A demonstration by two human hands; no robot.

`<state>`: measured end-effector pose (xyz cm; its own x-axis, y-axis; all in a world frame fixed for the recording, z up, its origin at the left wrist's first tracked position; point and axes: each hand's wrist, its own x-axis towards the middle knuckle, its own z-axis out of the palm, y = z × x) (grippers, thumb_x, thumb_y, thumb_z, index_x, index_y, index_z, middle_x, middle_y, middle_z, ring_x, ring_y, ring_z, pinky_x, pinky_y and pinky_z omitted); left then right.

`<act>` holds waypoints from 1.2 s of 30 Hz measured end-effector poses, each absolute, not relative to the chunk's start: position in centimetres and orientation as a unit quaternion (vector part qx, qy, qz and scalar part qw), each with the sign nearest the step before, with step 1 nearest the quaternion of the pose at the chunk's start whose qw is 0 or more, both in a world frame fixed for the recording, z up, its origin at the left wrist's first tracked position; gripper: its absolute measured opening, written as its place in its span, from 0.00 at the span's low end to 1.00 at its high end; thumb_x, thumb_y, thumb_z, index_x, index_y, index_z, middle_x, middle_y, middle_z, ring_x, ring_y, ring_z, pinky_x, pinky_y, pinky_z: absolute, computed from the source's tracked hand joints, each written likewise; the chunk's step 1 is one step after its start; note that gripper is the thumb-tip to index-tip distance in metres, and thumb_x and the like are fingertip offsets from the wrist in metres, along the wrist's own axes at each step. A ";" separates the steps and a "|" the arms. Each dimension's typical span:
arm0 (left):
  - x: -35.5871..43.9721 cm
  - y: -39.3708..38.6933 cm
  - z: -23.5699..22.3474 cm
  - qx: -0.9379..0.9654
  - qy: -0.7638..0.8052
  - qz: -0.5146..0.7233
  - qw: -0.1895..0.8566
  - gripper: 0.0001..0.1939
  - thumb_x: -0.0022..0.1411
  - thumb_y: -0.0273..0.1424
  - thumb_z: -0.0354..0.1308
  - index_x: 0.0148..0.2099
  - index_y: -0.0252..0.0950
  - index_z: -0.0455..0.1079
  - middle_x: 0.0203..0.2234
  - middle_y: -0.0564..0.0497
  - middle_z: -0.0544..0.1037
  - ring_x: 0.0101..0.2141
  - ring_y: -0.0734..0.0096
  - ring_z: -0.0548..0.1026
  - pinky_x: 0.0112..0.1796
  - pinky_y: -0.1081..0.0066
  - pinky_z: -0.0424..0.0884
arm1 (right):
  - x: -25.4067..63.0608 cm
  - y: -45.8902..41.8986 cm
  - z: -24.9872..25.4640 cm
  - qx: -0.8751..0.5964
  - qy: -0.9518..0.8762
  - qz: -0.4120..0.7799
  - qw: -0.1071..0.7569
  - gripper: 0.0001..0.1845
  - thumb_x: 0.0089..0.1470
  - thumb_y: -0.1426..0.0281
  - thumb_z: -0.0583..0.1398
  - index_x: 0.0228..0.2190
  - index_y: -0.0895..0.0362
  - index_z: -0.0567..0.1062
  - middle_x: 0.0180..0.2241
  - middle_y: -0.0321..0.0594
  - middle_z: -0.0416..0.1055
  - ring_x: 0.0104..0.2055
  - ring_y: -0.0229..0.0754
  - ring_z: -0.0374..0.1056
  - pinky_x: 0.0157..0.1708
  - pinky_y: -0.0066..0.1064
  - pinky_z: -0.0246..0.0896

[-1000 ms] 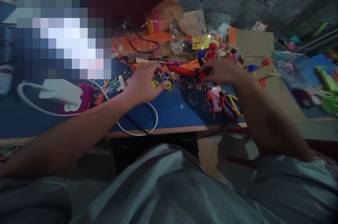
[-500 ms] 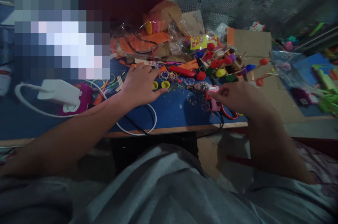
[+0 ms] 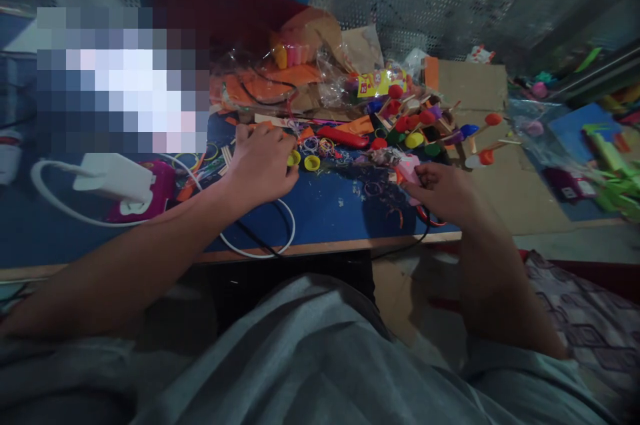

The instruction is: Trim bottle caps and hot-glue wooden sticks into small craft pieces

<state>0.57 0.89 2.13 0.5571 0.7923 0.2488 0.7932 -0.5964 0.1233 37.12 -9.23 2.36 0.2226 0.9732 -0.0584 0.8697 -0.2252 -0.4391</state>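
My right hand [image 3: 443, 191] is closed on the back part of a pink glue gun [image 3: 409, 167]; a black cord runs from near it past the table edge. The glue gun's front end points left and looks messy with dried glue. Partly under that hand lies a red looped handle [image 3: 429, 217], like that of scissors. My left hand [image 3: 264, 157] rests palm down on the blue table [image 3: 330, 205], fingers spread and fingertips partly hidden, with nothing seen in it. By its thumb are two small yellow caps [image 3: 312, 163], one partly covered. A red craft knife [image 3: 343, 137] lies beyond, beside loose rubber bands [image 3: 325, 147].
At the right, colourful caps on sticks [image 3: 415, 139] are heaped near a cardboard sheet [image 3: 540, 191]. A white charger [image 3: 113, 175] is plugged into a magenta power strip [image 3: 163, 178], its white cable [image 3: 294, 225] looping over the table. Plastic wrappers [image 3: 340, 78] lie at the back.
My right hand has shifted slightly and its fingers have closed on the pink glue gun, which has tilted. My left thumb has drawn in toward the fingers, away from the yellow cap.
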 end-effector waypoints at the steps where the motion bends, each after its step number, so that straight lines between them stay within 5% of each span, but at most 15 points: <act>1: 0.6 0.9 2.1 -0.880 -0.449 -0.154 -0.008 0.18 0.67 0.40 0.59 0.52 0.36 0.78 0.48 0.32 0.85 0.55 0.25 0.79 0.53 0.29 0.68 | 37.1 -9.2 2.5 -0.766 -0.588 0.170 0.197 0.17 0.56 0.53 0.68 0.38 0.53 0.78 0.30 0.41 0.79 0.31 0.48 0.76 0.30 0.36 0.66; 5: 0.8 1.0 2.0 -0.871 -0.428 -0.223 -0.087 0.20 0.66 0.37 0.59 0.57 0.36 0.77 0.50 0.36 0.86 0.54 0.34 0.81 0.59 0.32 0.67 | 36.7 -8.9 3.3 -0.717 -0.557 0.248 0.337 0.22 0.50 0.54 0.72 0.42 0.51 0.77 0.34 0.41 0.79 0.32 0.47 0.74 0.31 0.38 0.68; 11: 1.0 1.4 1.4 -0.844 -0.351 -0.318 -0.252 0.21 0.66 0.43 0.65 0.56 0.37 0.78 0.50 0.42 0.86 0.49 0.54 0.83 0.53 0.55 0.78 | 34.2 -7.6 4.6 -0.667 -0.557 0.296 0.398 0.23 0.46 0.54 0.74 0.42 0.49 0.80 0.35 0.41 0.79 0.33 0.49 0.73 0.30 0.39 0.68; 17: 1.1 1.3 0.9 -0.845 -0.212 -0.345 -0.348 0.21 0.67 0.46 0.72 0.56 0.40 0.83 0.71 0.39 0.76 0.71 0.50 0.74 0.73 0.51 0.68 | 32.1 -6.7 4.7 -0.642 -0.562 0.341 0.395 0.23 0.46 0.56 0.76 0.43 0.52 0.84 0.37 0.42 0.82 0.33 0.46 0.73 0.28 0.36 0.70; 28: 1.9 0.9 0.7 -0.832 -0.194 -0.327 -0.405 0.23 0.66 0.50 0.74 0.57 0.44 0.84 0.61 0.41 0.85 0.61 0.53 0.83 0.67 0.51 0.76 | 30.5 -7.4 4.7 -0.649 -0.525 0.393 0.385 0.20 0.47 0.58 0.76 0.41 0.53 0.85 0.32 0.37 0.77 0.27 0.40 0.69 0.21 0.31 0.69; 36: 2.0 0.8 -0.1 -0.843 -0.195 -0.318 -0.387 0.26 0.65 0.49 0.75 0.60 0.41 0.85 0.66 0.37 0.82 0.69 0.48 0.79 0.71 0.51 0.72 | 30.3 -7.6 4.4 -0.648 -0.507 0.414 0.389 0.17 0.47 0.61 0.76 0.40 0.51 0.86 0.31 0.36 0.78 0.25 0.40 0.68 0.21 0.32 0.68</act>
